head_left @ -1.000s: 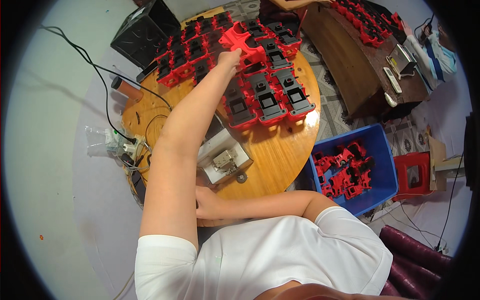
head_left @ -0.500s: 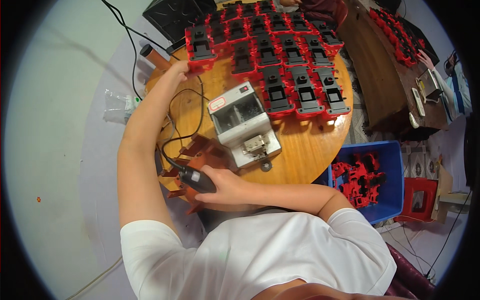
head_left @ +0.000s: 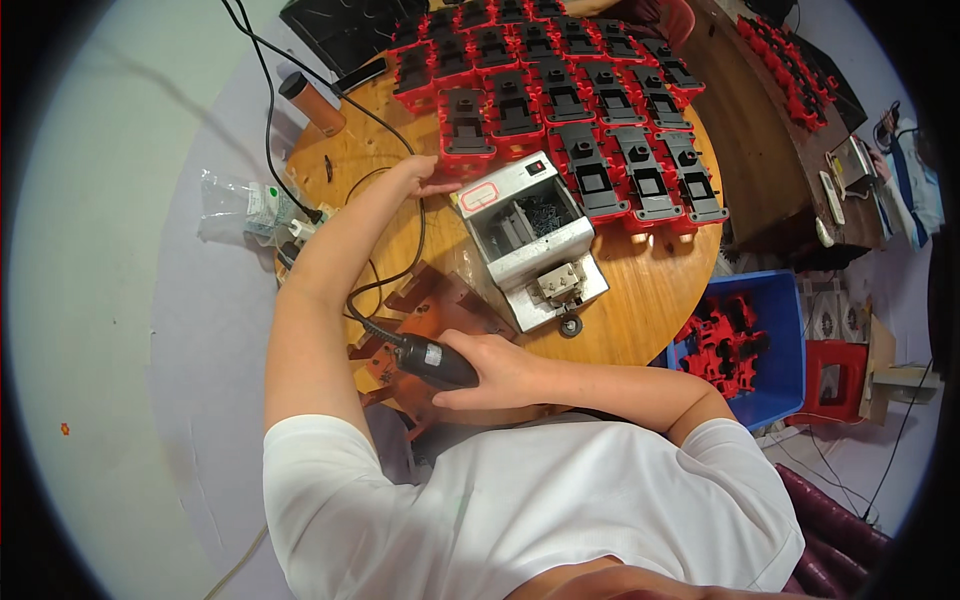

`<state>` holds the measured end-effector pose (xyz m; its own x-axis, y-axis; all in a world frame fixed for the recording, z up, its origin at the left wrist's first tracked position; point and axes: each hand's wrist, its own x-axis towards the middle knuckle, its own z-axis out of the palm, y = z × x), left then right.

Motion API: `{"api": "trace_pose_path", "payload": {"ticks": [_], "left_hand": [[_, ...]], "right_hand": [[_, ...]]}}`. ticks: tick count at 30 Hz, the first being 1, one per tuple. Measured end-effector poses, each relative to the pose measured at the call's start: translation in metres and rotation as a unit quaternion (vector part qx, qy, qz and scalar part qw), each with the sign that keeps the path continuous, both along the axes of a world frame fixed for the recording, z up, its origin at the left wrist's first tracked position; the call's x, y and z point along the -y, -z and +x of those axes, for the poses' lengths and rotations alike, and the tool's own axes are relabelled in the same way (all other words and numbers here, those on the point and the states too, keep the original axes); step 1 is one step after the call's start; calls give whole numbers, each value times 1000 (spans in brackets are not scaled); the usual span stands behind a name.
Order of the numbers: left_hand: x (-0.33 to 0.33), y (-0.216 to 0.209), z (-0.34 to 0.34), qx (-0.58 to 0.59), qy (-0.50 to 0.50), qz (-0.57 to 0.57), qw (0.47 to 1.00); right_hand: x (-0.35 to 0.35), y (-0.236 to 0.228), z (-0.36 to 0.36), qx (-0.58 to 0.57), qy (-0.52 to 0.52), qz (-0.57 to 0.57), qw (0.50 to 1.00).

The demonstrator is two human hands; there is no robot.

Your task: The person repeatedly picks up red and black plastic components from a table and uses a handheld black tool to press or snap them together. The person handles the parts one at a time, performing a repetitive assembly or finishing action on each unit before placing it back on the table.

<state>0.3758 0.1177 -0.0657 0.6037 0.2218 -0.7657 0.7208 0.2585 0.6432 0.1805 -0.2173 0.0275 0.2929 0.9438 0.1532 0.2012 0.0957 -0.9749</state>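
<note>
My left hand [head_left: 424,177] is over the table with fingers stretched out, empty, its fingertips close to the corner of a silver screw feeder [head_left: 540,246]. Small dark screws lie in the feeder's tray. My right hand [head_left: 497,371] is wrapped round a black corded electric screwdriver [head_left: 436,361], held low over a reddish-brown slotted jig [head_left: 436,303] at the near table edge. The screwdriver's tip is hidden. Beyond the feeder, several red-and-black plastic housings [head_left: 645,183] stand in close rows, one [head_left: 465,122] just past my left hand.
An orange-brown cylinder [head_left: 313,104] stands at the table's left edge, near cables and a clear plastic bag [head_left: 240,210]. Right of the table, a blue crate [head_left: 787,352] holds red parts, beside a red stool [head_left: 838,378]. Another person's arm [head_left: 893,205] is at a brown desk [head_left: 735,120].
My left hand has moved right, away from a housing at the rows' left end, toward the feeder. That housing now appears nearer the others. My right hand keeps the screwdriver over the jig.
</note>
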Motion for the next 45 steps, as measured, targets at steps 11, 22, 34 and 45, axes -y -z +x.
{"api": "trace_pose_path", "payload": {"ticks": [11,22,34,45], "left_hand": [[71,-91,-47,505,339,716,342],[67,-61,-23,355,395,717,451],[100,-31,23,403,319,799,314],[67,-108,-35,252,376,818,354]], "right_hand": [[-2,8,-1,-22,11,19,1000],[0,12,2,-25,9,63,998],[-1,14,7,-54,-27,51,997],[1,12,9,-42,-43,52,997]]}}
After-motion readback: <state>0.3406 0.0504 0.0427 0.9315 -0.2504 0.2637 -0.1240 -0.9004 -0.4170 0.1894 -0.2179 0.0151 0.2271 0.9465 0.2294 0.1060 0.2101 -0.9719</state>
